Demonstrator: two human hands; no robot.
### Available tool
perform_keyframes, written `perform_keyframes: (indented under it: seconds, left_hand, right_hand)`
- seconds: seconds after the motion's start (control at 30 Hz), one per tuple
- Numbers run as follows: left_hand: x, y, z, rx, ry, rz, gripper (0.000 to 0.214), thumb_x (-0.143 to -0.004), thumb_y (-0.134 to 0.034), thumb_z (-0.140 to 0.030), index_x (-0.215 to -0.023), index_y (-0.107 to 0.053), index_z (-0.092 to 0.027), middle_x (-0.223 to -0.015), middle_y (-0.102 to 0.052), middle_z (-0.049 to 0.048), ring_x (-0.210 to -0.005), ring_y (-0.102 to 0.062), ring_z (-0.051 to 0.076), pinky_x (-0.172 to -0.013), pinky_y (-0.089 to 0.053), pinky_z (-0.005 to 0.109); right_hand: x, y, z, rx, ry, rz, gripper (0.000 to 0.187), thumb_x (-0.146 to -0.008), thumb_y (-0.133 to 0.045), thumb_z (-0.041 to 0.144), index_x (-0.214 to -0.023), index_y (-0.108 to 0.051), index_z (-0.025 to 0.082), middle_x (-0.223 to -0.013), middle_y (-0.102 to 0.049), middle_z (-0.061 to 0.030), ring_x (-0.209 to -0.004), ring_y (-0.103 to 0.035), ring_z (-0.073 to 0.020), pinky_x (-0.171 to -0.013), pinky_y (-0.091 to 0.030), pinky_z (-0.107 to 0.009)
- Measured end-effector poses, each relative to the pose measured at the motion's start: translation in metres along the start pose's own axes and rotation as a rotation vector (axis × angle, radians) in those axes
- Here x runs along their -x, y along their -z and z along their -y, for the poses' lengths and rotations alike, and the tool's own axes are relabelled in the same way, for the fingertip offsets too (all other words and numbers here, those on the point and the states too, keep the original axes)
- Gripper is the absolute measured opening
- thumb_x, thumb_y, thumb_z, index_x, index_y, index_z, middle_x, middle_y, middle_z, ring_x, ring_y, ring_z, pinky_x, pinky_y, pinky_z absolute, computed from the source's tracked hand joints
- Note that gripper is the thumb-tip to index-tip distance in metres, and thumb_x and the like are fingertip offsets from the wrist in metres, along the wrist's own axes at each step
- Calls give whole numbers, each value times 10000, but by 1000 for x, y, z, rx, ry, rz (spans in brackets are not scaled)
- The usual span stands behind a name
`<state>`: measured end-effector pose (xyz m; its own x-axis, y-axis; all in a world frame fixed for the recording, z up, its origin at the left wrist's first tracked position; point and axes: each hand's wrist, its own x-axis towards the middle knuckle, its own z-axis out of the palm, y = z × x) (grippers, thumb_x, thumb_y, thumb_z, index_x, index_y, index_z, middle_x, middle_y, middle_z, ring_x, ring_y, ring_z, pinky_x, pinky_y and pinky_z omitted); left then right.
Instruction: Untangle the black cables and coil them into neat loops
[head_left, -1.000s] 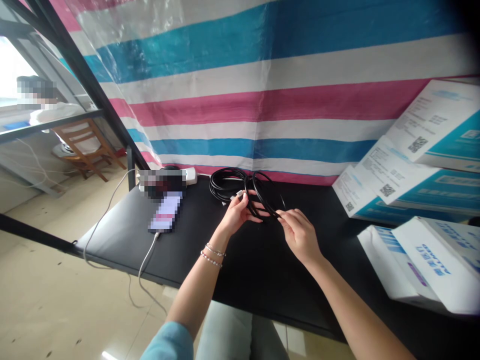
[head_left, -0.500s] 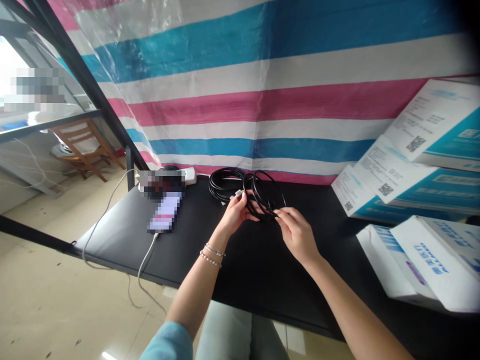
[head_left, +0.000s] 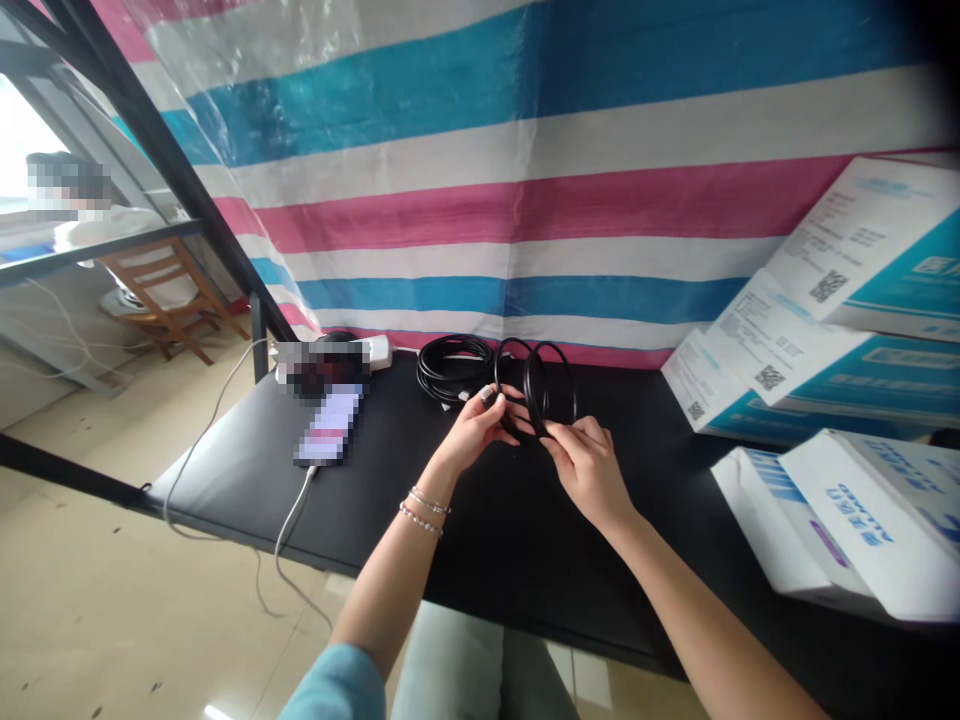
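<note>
Two forearms reach in over the near edge of the table (head_left: 487, 560), the left one wearing bracelets (head_left: 426, 506) at the wrist. Above the table's middle our left hand (head_left: 471, 428) pinches the pale plug end of the cable (head_left: 553, 378) between its fingertips, and our right hand (head_left: 589, 468) grips the bottom of its black loops. Half a second ago those loops lay slanted and spread. Now we hold them upright as two tidy hoops, close together and lifted off the table, and the right hand has drawn a little closer to the left. Nothing else on the table has shifted.

Toward the table's far edge a second coil (head_left: 447, 364) lies flat, just behind the left hand. At the table's far left sit a phone (head_left: 330, 425) and a strip (head_left: 379, 350), and at its right end are the boxes (head_left: 825, 330). A tarp (head_left: 525, 200) hangs behind the table.

The phone and what lies behind it are blurred out. Our right fingers hide where the loops cross, so we cannot count the turns. The boxes are cut off at the right.
</note>
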<state>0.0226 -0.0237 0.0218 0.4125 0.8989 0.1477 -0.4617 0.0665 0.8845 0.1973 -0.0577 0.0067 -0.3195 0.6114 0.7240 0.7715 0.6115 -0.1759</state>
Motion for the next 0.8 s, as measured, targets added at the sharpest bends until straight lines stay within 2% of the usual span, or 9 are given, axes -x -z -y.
perform_keyframes:
  seconds: [0.13,0.3,0.47,0.57,0.67,0.8]
  left_hand:
    - [1,-1,-1,-44,6,30,326,-828,-506,-412,-1029,-489,-156,-873,-662,93,-741,-660,177,-545,-493,210]
    - [2,-5,-3,-194,-52,-11,333,-841,-487,-412,-1032,-526,-142,-889,-689,99,-702,-617,125,-564,-428,194]
    - [4,-14,-7,-274,-137,-2,324,-834,-517,-377,-1029,-580,-127,-929,-696,103,-906,-612,175,-868,-403,289]
    - [4,-19,-5,-273,-163,12,324,-836,-517,-366,-1055,-584,-137,-1017,-675,110,-1027,-578,206,-960,-354,327]
    - [4,-25,2,-253,-162,29,347,-825,-533,-365,-1085,-581,-140,-1085,-645,119,-1034,-574,221,-945,-381,342]
    - [4,-33,14,-254,-135,49,379,-812,-545,-369,-1116,-576,-144,-1095,-626,113,-990,-590,215,-897,-427,321]
  right_hand:
    - [-1,-1,1,-66,-19,-38,147,-888,-439,206,-935,-576,177,-730,-641,-57,-716,-570,-198,-646,-416,-326]
    - [-1,-1,2,-133,-91,-77,155,-897,-406,227,-927,-554,195,-744,-655,-59,-707,-616,-205,-651,-466,-327]
    - [-2,4,4,-308,-252,-62,163,-902,-405,259,-945,-553,207,-771,-687,-57,-745,-653,-209,-681,-501,-319]
    - [-5,7,8,-464,-371,-58,186,-900,-414,290,-945,-573,203,-781,-694,-56,-761,-661,-202,-692,-510,-301]
    - [-7,9,11,-611,-453,-70,207,-891,-436,311,-928,-601,193,-822,-696,-54,-776,-659,-191,-717,-515,-299]
    - [-9,10,12,-744,-496,-95,220,-873,-469,328,-934,-628,190,-906,-690,-62,-818,-652,-196,-761,-516,-329]
